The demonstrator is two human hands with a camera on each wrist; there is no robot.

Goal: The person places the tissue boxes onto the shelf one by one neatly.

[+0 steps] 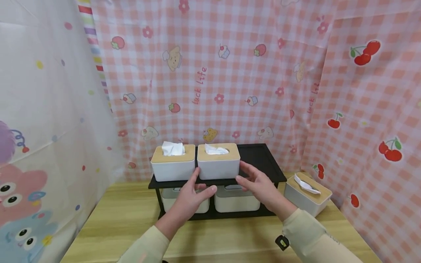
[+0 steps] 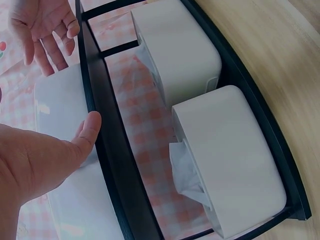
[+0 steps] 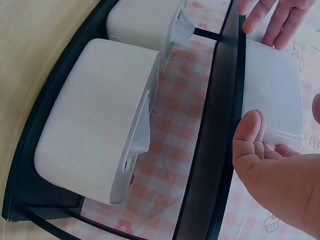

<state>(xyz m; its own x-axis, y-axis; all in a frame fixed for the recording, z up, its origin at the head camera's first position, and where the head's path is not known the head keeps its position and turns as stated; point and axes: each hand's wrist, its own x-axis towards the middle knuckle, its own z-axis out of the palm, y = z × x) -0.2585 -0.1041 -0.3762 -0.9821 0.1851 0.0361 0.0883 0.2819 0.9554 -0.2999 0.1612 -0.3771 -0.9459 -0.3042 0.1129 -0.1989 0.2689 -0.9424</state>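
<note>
A tissue box with a white body and wood-look lid stands on the top shelf, a tissue poking from its slot. My left hand is at its lower left corner, index finger extended and thumb apart. At its right side is my right hand, with loosely bent fingers against or very near the wall; exact contact cannot be told. In the right wrist view, the box lies between both hands, neither curled round it. A second tissue box stands close by on the left.
The black two-tier rack stands on a wooden table. Two more tissue boxes sit on its lower tier. Another tissue box stands angled on the table at right. Patterned curtains hang behind and at both sides.
</note>
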